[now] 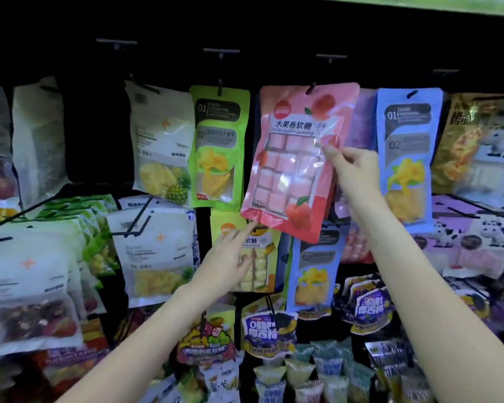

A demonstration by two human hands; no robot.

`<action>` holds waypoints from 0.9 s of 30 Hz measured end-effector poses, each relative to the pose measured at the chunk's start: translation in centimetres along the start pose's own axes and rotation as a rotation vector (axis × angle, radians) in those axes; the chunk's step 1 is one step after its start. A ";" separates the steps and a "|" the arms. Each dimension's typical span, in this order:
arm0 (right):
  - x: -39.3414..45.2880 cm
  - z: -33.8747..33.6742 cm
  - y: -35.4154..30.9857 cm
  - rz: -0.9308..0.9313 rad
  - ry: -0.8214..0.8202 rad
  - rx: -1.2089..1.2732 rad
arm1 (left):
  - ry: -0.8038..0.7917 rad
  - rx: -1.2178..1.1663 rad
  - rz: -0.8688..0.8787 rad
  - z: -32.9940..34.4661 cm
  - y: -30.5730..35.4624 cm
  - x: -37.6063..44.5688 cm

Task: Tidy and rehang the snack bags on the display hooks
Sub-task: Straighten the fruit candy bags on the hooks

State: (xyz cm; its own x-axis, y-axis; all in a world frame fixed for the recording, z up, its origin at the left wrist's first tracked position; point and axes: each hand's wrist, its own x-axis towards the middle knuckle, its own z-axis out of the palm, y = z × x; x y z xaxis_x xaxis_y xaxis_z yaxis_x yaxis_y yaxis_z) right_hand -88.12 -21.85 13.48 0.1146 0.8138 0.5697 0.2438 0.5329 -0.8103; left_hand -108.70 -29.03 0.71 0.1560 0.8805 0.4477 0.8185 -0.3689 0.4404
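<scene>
**Pink bag held at its hook, both hands up at the rack**

The right hand [354,170] has its grip clamped on the right edge of the pink fruit-roll candy bag [297,161], thumb on the front and the other fingers curled behind it; the bag hangs tilted, its top hole at a black hook [312,88], its lower corner swung out to the left; the left hand [230,251] reaches up from below with fingers straight and spread apart, the index fingertip touching the pink bag's bottom edge, the palm lying over a yellow candy bag [253,257] that hangs in the row beneath.

Just left of the pink bag hangs a green mango bag [218,146]; just right, partly behind the right hand, a blue mango bag [408,152]; a second blue bag [314,271] hangs below the pink one, beside the yellow bag; further left a white pineapple bag [160,144] hangs askew, with another white pineapple bag [154,251] under it; along the bottom of the rack sit purple blueberry packs [269,330] and small wrapped sweets [303,373]; cow-print packs [495,141] fill the far right.
</scene>
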 end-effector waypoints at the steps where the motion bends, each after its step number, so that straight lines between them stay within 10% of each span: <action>1: -0.1 -0.4 -0.4 0.003 0.011 0.027 | -0.015 0.010 -0.002 0.1 -0.1 -0.2; 15: -1.2 0.0 -1.1 -0.035 0.087 -0.004 | -0.061 0.004 -0.046 -1.2 0.0 -0.4; 21: -5.3 1.9 -2.1 -0.322 0.329 -0.097 | 0.060 -0.057 -0.140 -1.7 -1.3 -2.3; 27: -10.0 8.6 -1.8 -0.336 -0.321 -0.211 | 0.179 0.016 -0.315 -4.0 -5.4 -6.7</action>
State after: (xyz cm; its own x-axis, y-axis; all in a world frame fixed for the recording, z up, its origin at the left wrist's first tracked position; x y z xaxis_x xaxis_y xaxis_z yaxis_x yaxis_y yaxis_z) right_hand -97.98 -28.92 8.04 -0.2973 0.6533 0.6963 0.4089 0.7461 -0.5255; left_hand -116.39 -34.11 -1.60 -0.2034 0.8839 0.4211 0.8195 -0.0816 0.5672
